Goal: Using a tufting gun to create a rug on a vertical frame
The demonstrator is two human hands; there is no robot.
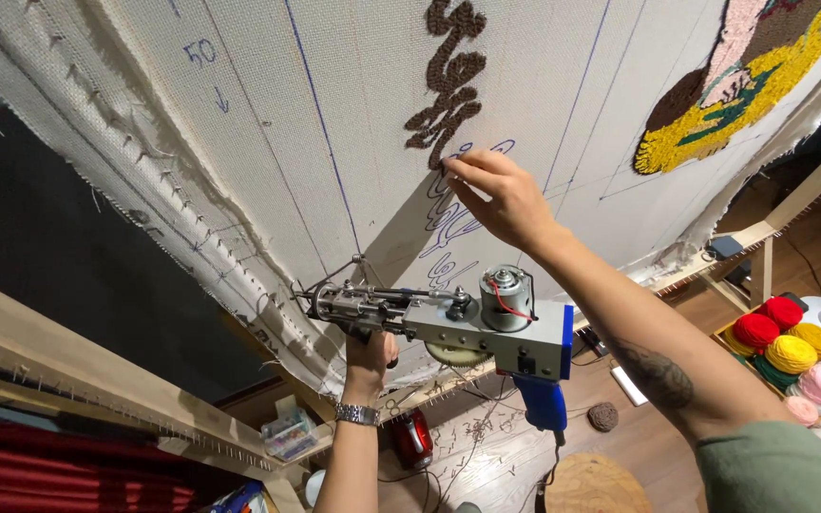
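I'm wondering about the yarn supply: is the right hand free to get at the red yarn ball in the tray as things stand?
Probably yes. The right hand holds nothing; its fingertips only press the cloth beside the brown tufting. The red yarn ball lies uncovered in the tray, low on that same side, with nothing between.

A metal link watch (pixel 357 414) circles the wrist just below the left hand (pixel 370 353). The right hand (pixel 499 198) is bare; down its forearm sits a dark tattoo (pixel 656 372), then a grey-green sleeve (pixel 779 470).
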